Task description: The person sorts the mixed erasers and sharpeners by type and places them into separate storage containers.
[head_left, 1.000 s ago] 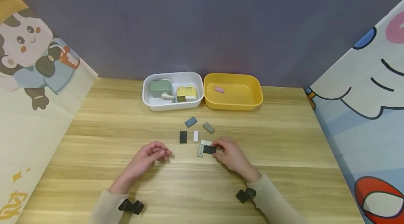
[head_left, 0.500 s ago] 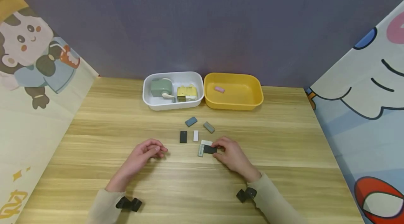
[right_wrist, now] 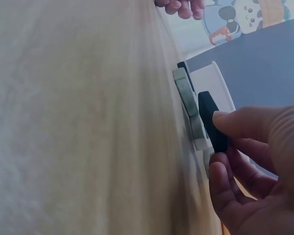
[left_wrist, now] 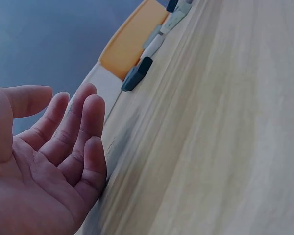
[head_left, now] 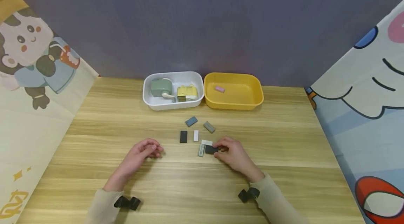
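My right hand point(head_left: 231, 154) pinches a small black eraser point(head_left: 210, 149) point(right_wrist: 211, 120) between thumb and fingers, just off the wooden table point(head_left: 284, 147). Beside it lie a grey-green eraser point(head_left: 201, 150) point(right_wrist: 188, 100) and a white one point(head_left: 206, 142). My left hand point(head_left: 142, 154) point(left_wrist: 49, 161) rests on the table to the left with relaxed fingers and holds nothing. Further back lie a black eraser point(head_left: 183, 136) point(left_wrist: 136, 74), a small white eraser point(head_left: 196, 135), a blue eraser point(head_left: 190, 121) and a grey eraser point(head_left: 209, 127).
A white bin point(head_left: 148, 101) at the back holds a green sharpener point(head_left: 160, 88) and a yellow one point(head_left: 186, 93). Next to it a yellow bin point(head_left: 249, 103) holds a pink eraser point(head_left: 219, 89). Cartoon-printed panels stand at both sides of the table.
My left hand has slid back and to the left, away from the erasers. My right hand with the black eraser has shifted slightly to the right.
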The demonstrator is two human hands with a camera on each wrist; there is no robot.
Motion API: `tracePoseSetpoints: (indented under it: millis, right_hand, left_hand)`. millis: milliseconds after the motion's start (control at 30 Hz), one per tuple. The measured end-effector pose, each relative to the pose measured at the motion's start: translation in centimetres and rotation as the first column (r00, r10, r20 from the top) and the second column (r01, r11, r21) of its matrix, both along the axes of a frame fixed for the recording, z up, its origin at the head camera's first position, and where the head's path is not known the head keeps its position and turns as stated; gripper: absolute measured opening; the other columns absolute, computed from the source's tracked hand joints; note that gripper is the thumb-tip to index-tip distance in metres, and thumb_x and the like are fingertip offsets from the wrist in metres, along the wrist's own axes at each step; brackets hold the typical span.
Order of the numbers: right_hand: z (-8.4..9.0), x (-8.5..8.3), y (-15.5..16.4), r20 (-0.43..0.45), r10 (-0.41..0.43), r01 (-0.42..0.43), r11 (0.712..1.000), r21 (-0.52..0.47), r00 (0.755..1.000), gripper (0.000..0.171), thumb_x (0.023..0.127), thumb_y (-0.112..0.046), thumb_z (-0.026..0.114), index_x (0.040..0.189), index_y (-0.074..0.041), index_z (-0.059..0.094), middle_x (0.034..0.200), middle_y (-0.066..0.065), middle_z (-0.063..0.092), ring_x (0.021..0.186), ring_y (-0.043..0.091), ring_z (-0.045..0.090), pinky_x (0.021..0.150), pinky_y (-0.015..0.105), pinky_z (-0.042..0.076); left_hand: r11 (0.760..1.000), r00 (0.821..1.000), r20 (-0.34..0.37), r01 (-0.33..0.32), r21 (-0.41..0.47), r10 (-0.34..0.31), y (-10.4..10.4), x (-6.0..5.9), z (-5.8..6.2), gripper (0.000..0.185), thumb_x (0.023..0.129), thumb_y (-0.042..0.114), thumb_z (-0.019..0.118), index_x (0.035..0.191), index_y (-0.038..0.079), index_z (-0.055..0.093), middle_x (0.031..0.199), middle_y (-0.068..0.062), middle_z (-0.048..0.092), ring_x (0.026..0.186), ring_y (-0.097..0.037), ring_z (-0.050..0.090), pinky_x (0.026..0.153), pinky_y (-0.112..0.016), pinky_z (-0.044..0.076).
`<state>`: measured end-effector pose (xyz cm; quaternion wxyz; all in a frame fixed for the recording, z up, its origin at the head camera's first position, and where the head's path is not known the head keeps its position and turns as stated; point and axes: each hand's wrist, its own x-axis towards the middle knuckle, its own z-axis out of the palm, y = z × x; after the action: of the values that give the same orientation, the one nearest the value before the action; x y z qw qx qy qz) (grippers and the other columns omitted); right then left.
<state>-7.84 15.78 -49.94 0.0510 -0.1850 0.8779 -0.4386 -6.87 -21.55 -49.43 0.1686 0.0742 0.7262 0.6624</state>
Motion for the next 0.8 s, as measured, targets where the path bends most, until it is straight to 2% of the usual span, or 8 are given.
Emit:
tracePoseSetpoints:
  millis: [233,433,800]
  right_hand:
    - [0.6,-0.3,0.6,0.007,-0.034,0.034,0.999,-0.017,0.999,0.026,0.080,-0.007,0.083,0.103,-0.014,0.075,0.105,-0.005,0.066,0.087,0.013,0.062,0.076,0.028,0.054]
    - [1.2,-0.8,1.3,-0.029,-0.044,0.043,0.998,-0.038,0.999,0.024,0.080,-0.005,0.083,0.102,-0.012,0.074,0.103,-0.003,0.067,0.085,0.012,0.061,0.076,0.029,0.054]
    - [2.6,-1.8,2.4,-0.084,-0.061,0.053,0.995,-0.089,0.995,0.025,0.079,0.000,0.082,0.102,-0.007,0.074,0.104,0.002,0.067,0.086,0.016,0.062,0.078,0.030,0.057]
  left_hand:
    - [0.999,0.999,-0.024,-0.036,-0.017,0.036,-0.8,-0.1,0.4,0.032,0.106,0.015,0.048,0.118,-0.015,0.054,0.109,-0.026,0.066,0.090,-0.027,0.068,0.080,-0.033,0.055]
    - [0.998,0.998,-0.044,-0.056,-0.035,0.055,-1.6,-0.3,0.7,0.033,0.107,0.015,0.047,0.119,-0.015,0.052,0.108,-0.021,0.068,0.090,-0.027,0.068,0.080,-0.032,0.054]
    - [0.993,0.995,-0.029,-0.097,-0.062,0.096,-2.6,-0.3,1.2,0.036,0.106,0.018,0.048,0.121,-0.015,0.052,0.107,-0.017,0.068,0.092,-0.023,0.066,0.080,-0.032,0.054]
